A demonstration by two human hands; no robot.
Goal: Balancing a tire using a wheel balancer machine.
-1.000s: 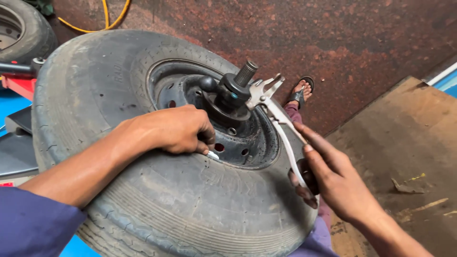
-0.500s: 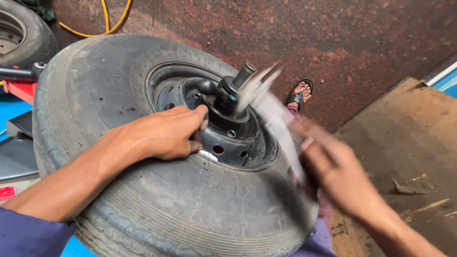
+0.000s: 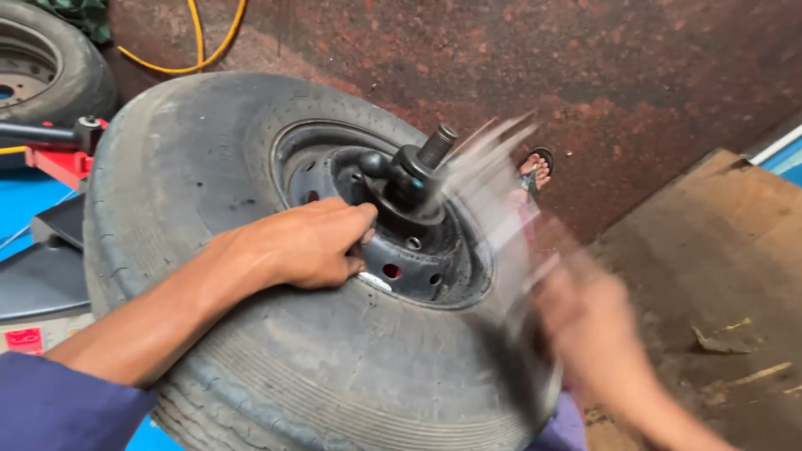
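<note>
Meanwhile left hand (image 3: pixel 313 246) grips wheel rim (image 3: pixel 434 288); right hand (image 3: pixel 589 326) blurred beside tyre (image 3: pixel 251 167).

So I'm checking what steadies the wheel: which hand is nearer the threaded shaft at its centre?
Left. The left hand rests on the rim just beside the threaded shaft. The right hand, motion-blurred, is out past the tyre's lower right edge, farther away.

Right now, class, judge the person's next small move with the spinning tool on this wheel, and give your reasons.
Probably another turn of the tool: the right hand and tool are blurred mid-swing at the threaded shaft, and the left hand braces the dark rim of the worn tyre.
</note>
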